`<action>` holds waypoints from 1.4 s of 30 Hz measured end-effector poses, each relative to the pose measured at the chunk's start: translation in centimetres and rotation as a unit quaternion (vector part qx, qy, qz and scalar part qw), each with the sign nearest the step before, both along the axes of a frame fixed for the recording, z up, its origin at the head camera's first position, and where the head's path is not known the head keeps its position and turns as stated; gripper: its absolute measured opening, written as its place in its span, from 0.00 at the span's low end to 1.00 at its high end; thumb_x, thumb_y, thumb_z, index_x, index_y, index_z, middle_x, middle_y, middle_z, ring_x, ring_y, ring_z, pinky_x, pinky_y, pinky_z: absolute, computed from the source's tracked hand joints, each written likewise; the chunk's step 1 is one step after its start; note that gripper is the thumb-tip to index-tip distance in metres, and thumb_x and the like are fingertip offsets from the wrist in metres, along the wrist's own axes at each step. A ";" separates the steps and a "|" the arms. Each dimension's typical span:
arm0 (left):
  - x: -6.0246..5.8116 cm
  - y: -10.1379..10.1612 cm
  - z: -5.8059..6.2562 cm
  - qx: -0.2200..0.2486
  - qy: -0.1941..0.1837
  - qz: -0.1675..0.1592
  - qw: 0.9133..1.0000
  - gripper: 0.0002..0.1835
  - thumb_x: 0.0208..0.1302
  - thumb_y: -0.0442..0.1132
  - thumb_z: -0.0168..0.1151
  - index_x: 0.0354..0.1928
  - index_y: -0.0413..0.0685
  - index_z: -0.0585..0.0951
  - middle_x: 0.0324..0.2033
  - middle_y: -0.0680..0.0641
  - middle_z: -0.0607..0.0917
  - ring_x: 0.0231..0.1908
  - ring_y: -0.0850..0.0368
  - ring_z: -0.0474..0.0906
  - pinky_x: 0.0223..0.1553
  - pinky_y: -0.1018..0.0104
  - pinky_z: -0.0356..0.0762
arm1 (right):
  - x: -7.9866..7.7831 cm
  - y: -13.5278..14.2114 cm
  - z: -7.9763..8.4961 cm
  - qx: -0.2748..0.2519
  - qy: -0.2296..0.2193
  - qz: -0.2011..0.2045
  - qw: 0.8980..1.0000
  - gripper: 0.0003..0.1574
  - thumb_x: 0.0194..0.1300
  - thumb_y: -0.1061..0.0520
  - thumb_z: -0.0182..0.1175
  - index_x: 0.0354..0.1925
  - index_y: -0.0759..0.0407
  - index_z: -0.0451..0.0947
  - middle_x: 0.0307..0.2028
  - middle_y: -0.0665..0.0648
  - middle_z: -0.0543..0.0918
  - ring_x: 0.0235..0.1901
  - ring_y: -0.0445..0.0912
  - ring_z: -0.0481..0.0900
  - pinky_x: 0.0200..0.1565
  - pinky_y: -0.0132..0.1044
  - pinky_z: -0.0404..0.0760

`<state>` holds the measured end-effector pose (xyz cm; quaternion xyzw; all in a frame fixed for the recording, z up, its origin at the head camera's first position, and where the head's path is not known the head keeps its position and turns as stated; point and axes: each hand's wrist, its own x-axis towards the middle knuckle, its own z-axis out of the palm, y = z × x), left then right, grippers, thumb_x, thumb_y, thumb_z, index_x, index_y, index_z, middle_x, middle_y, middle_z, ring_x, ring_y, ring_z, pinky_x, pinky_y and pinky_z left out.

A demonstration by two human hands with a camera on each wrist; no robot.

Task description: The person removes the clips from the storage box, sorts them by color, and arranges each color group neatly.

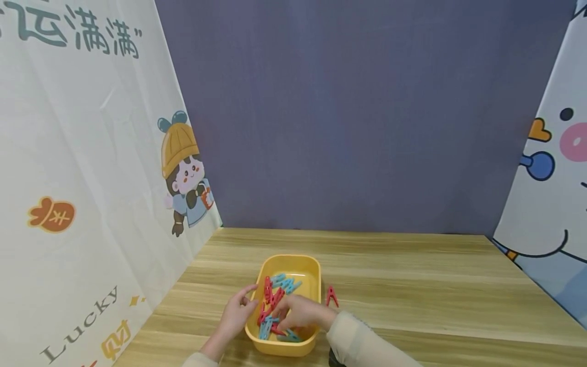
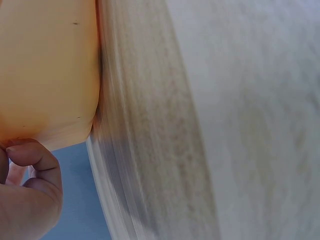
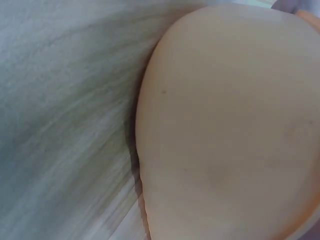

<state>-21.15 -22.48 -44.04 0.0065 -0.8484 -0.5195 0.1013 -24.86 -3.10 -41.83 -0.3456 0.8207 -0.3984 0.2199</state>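
Observation:
A yellow plastic tub [image 1: 313,275] stands on the wooden table with red clothespins [image 1: 268,290] and blue clothespins [image 1: 285,283] loose inside. At its left side is my left hand [image 1: 236,313], thumb and fingers pinching the rim; the left wrist view shows the bent fingers [image 2: 37,162] against the tub's wall. My right hand [image 1: 300,312] reaches over the right rim into the tub, fingers bent down among the clothespins near the front. Whether it pinches one I cannot tell. The right wrist view holds mostly the tub's outer wall [image 3: 225,120].
One red clothespin [image 1: 332,296] lies on the table [image 1: 412,285] just right of the tub. Part of a black object [image 1: 335,359] shows beneath the right sleeve. A dark grey-blue curtain [image 1: 344,127] closes off the back, and printed white sheets [image 1: 91,153] hang at both sides.

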 end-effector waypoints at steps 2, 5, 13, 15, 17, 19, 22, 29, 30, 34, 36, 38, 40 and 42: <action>0.0 0.0 0.0 -0.001 0.001 0.001 1.000 0.20 0.59 0.31 0.57 0.55 0.36 0.73 0.22 0.49 0.70 0.20 0.60 0.64 0.18 0.72 0.64 | 0.0 0.0 0.0 0.004 -0.004 -0.001 1.000 0.11 0.52 0.63 0.65 0.38 0.62 0.82 0.24 0.46 0.78 0.17 0.38 0.69 0.18 0.28 0.67; 0.0 0.0 -0.1 -0.001 0.002 0.002 1.000 0.20 0.59 0.31 0.57 0.55 0.36 0.73 0.22 0.49 0.69 0.20 0.60 0.64 0.18 0.72 0.64 | 0.1 -0.1 -0.1 0.018 0.001 0.000 1.000 0.11 0.52 0.63 0.65 0.37 0.62 0.82 0.24 0.46 0.78 0.18 0.38 0.69 0.20 0.28 0.67; 0.0 -0.1 -0.1 0.012 0.015 -0.007 1.000 0.20 0.59 0.30 0.58 0.55 0.33 0.73 0.21 0.50 0.69 0.19 0.61 0.64 0.18 0.73 0.63 | 0.3 -0.3 -0.2 0.062 0.058 0.026 0.996 0.09 0.51 0.62 0.65 0.34 0.62 0.84 0.24 0.45 0.80 0.25 0.35 0.73 0.30 0.28 0.73; 0.0 -0.1 -0.2 0.017 0.017 -0.009 1.000 0.20 0.58 0.29 0.57 0.54 0.32 0.72 0.20 0.50 0.69 0.18 0.61 0.64 0.17 0.73 0.63 | 0.4 -0.4 -0.2 0.068 0.069 0.032 0.995 0.08 0.52 0.61 0.64 0.34 0.62 0.84 0.24 0.44 0.80 0.25 0.35 0.72 0.30 0.28 0.73; 0.0 -0.1 -0.2 0.018 0.017 -0.009 1.000 0.21 0.58 0.29 0.57 0.54 0.32 0.72 0.20 0.51 0.69 0.18 0.61 0.64 0.17 0.73 0.63 | 0.5 -0.5 -0.3 0.072 0.078 0.032 0.994 0.08 0.52 0.61 0.65 0.33 0.61 0.84 0.25 0.44 0.80 0.25 0.34 0.73 0.30 0.27 0.73; 0.0 -0.1 -0.2 0.017 0.017 -0.009 1.000 0.21 0.58 0.29 0.57 0.54 0.32 0.72 0.20 0.51 0.69 0.18 0.61 0.64 0.17 0.73 0.63 | 0.6 -0.6 -0.4 0.076 0.085 0.030 0.993 0.07 0.52 0.60 0.65 0.32 0.60 0.84 0.24 0.44 0.80 0.25 0.34 0.73 0.30 0.27 0.73; 0.0 -0.1 -0.2 0.017 0.017 -0.010 1.000 0.21 0.57 0.29 0.57 0.54 0.32 0.73 0.20 0.50 0.69 0.18 0.61 0.64 0.17 0.73 0.63 | 0.7 -0.8 -0.5 0.079 0.081 0.024 0.993 0.06 0.53 0.58 0.66 0.31 0.59 0.84 0.24 0.43 0.79 0.25 0.34 0.73 0.30 0.28 0.73; 0.2 0.0 0.0 0.026 0.021 -0.011 0.999 0.21 0.58 0.29 0.58 0.54 0.31 0.72 0.19 0.51 0.68 0.17 0.63 0.63 0.17 0.73 0.62 | 1.2 -0.9 -0.6 0.037 0.046 0.021 0.998 0.02 0.52 0.62 0.65 0.26 0.60 0.80 0.20 0.44 0.76 0.17 0.35 0.70 0.22 0.27 0.71; 0.2 0.0 0.0 0.027 0.023 -0.011 0.999 0.21 0.58 0.29 0.58 0.54 0.31 0.72 0.19 0.51 0.68 0.17 0.63 0.63 0.17 0.73 0.62 | 1.3 -1.0 -0.6 0.029 0.040 0.022 0.999 0.02 0.52 0.63 0.64 0.26 0.60 0.79 0.19 0.45 0.76 0.16 0.35 0.70 0.20 0.27 0.70; 0.1 0.0 0.0 0.025 0.028 -0.013 0.999 0.21 0.57 0.29 0.59 0.53 0.31 0.73 0.19 0.51 0.68 0.16 0.64 0.62 0.17 0.74 0.61 | 1.3 -1.1 -0.6 0.014 0.024 0.022 0.999 0.07 0.53 0.66 0.63 0.24 0.58 0.76 0.17 0.46 0.75 0.15 0.36 0.68 0.18 0.26 0.66; 0.1 0.0 -0.1 0.024 0.030 -0.013 0.999 0.21 0.57 0.29 0.59 0.54 0.31 0.72 0.19 0.51 0.67 0.16 0.64 0.62 0.17 0.74 0.61 | 1.3 -1.1 -0.7 0.005 0.019 0.023 1.000 0.08 0.53 0.66 0.64 0.24 0.57 0.75 0.17 0.46 0.75 0.16 0.36 0.69 0.18 0.26 0.66; 0.1 -0.1 -0.1 0.023 0.031 -0.012 0.999 0.21 0.57 0.30 0.59 0.54 0.31 0.72 0.19 0.51 0.67 0.16 0.65 0.62 0.17 0.74 0.60 | 1.2 -1.1 -0.9 -0.010 0.012 0.025 1.000 0.08 0.52 0.67 0.64 0.24 0.58 0.74 0.18 0.46 0.75 0.17 0.35 0.69 0.19 0.26 0.67; 0.1 -0.1 -0.2 0.021 0.031 -0.012 0.999 0.21 0.57 0.30 0.59 0.54 0.31 0.72 0.19 0.51 0.68 0.16 0.65 0.62 0.17 0.74 0.60 | 1.1 -1.0 -0.8 -0.030 -0.005 0.027 0.999 0.07 0.53 0.67 0.63 0.26 0.60 0.74 0.19 0.46 0.76 0.17 0.36 0.70 0.20 0.26 0.68; 0.0 -0.1 -0.1 0.021 0.029 -0.010 0.999 0.21 0.57 0.30 0.59 0.54 0.32 0.73 0.19 0.51 0.68 0.16 0.64 0.62 0.16 0.74 0.60 | 1.1 -1.0 -0.8 -0.054 -0.030 0.028 0.998 0.06 0.54 0.67 0.63 0.28 0.62 0.74 0.20 0.48 0.77 0.17 0.37 0.70 0.20 0.26 0.68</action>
